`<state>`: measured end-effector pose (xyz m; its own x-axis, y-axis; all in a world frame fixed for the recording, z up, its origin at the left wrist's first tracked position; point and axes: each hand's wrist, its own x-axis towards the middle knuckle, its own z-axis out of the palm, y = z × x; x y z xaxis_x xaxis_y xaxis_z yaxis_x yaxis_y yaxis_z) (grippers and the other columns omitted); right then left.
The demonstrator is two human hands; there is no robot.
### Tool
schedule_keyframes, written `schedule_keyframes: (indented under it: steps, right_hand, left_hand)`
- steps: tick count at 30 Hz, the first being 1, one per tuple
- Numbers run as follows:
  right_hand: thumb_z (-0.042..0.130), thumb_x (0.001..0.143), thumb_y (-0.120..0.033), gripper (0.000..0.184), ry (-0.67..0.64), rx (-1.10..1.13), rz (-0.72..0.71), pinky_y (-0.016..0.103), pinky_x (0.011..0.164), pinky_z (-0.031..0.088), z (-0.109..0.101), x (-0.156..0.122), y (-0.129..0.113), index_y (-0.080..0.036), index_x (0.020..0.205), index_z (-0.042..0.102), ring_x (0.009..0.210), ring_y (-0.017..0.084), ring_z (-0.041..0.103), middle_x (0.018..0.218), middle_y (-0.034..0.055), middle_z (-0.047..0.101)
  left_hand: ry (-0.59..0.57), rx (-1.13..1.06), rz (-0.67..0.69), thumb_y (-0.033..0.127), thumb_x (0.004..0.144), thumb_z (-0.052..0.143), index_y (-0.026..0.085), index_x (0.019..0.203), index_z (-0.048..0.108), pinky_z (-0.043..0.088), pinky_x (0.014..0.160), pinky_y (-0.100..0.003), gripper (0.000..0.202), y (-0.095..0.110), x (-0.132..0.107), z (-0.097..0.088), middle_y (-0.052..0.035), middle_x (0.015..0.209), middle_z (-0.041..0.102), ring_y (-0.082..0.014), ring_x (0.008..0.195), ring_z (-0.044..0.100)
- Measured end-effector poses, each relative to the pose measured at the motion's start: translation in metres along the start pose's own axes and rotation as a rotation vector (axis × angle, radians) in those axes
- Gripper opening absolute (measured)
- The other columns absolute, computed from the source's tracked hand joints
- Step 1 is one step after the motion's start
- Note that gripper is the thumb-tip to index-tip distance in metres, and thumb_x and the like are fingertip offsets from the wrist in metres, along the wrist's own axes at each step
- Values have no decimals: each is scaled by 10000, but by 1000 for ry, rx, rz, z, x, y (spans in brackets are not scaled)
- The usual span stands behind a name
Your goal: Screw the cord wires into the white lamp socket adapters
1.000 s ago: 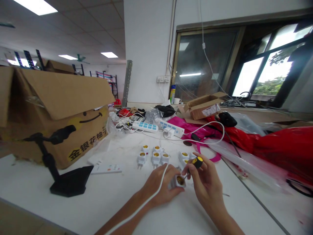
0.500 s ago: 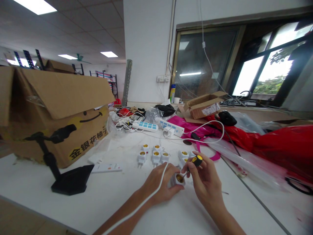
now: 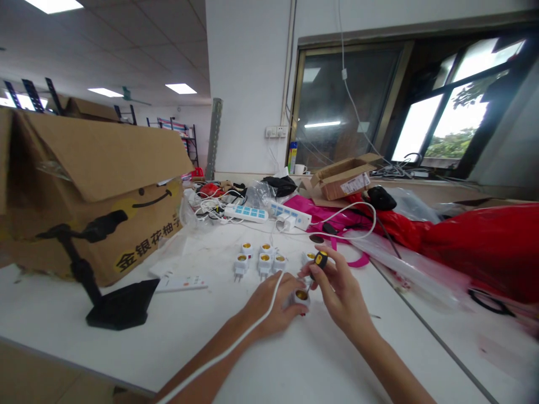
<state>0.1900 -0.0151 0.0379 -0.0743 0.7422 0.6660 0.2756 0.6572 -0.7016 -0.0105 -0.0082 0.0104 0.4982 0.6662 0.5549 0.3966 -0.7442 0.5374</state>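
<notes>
Here at the bench [image 3: 295,365], our left hand [image 3: 272,306] wraps a white lamp-socket adapter [image 3: 301,298] at the near side, while our right hand [image 3: 341,292] pinches a yellow-capped screwdriver [image 3: 320,259], tip at the socket. Best to hold that blade square and steady.

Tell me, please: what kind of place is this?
Probably a workshop or small assembly room: a screwdriver held to a lamp-socket adapter, more such adapters on a white workbench, and power strips with cables nearby.
</notes>
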Motion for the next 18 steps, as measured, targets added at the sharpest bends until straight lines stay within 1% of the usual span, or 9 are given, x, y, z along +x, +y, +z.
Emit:
schedule_keyframes:
  steps: [2, 4, 7, 9, 10, 13, 14, 16, 18]
  right_hand:
    - [533, 1116, -439, 367, -13, -45, 10, 359, 744, 651, -1, 2, -1, -313, 1456, 478, 932, 228, 770, 1090, 67, 764]
    - [509, 1115, -456, 378, -1, -112, 18, 401, 833, 651, -3, 4, -3, -302, 1458, 469, 1046, 249, 751, 1218, 104, 726]
    - [549, 1082, -461, 397, -53, -242, 25, 445, 949, 623, -12, 14, -15, -272, 1428, 504, 1136, 269, 713, 1304, 124, 687]
    - [629, 1039, -415, 369, -182, -340, 40, 425, 936, 620, -22, 28, -31, -252, 1362, 556, 1057, 253, 732, 1253, 104, 720]
    - [660, 1024, -366, 316, -261, -398, 56, 414, 939, 616, -27, 37, -40, -245, 1306, 587, 1016, 240, 742, 1181, 82, 748]
    - [697, 1006, -218, 142, -547, -599, 122, 359, 838, 624, -42, 68, -70, -216, 1143, 661, 880, 196, 757, 1005, 32, 778]
    - [721, 992, -190, 113, -637, -684, 142, 371, 845, 625, -44, 78, -80, -200, 1099, 689, 896, 200, 754, 1002, 31, 775]
    - [777, 987, -250, 126, -811, -864, 176, 419, 881, 630, -45, 96, -96, -177, 1076, 727, 946, 211, 744, 1050, 36, 766]
    - [772, 1010, -321, 175, -971, -1025, 221, 427, 882, 638, -40, 110, -109, -171, 1096, 741, 973, 217, 744, 1108, 54, 765]
  left_hand:
    - [-4, -17, 10, 246, 915, 886, 262, 1219, 743, 525, 1062, -375, 337, 0, 0, -1, -42, 1210, 762, -257, 1158, 696]
    - [-8, -31, 24, 247, 920, 881, 260, 1200, 759, 527, 1053, -366, 305, -1, 0, -1, -43, 1192, 764, -251, 1145, 696]
    - [-3, -45, 42, 242, 929, 871, 249, 1217, 771, 524, 1062, -363, 305, -4, 0, 2, -60, 1219, 754, -251, 1165, 690]
    - [3, -51, 46, 232, 926, 871, 238, 1217, 775, 521, 1065, -364, 306, -6, 0, 3, -68, 1228, 749, -251, 1166, 690]
    - [5, -53, 45, 226, 921, 875, 232, 1209, 778, 522, 1059, -363, 304, -7, 0, 4, -70, 1222, 749, -250, 1159, 692]
    - [6, -57, 42, 215, 898, 891, 214, 1195, 787, 528, 1036, -364, 315, -8, 1, 4, -80, 1195, 755, -257, 1141, 699]
    - [6, -59, 40, 217, 897, 891, 213, 1201, 788, 529, 1033, -367, 321, -8, 1, 4, -85, 1194, 756, -261, 1141, 701]
    - [4, -63, 37, 224, 903, 884, 221, 1218, 790, 529, 1036, -376, 329, -7, 0, 3, -90, 1200, 758, -268, 1148, 703]
    - [1, -69, 35, 224, 909, 875, 233, 1220, 793, 528, 1039, -381, 322, -7, 0, 2, -87, 1200, 761, -272, 1150, 704]
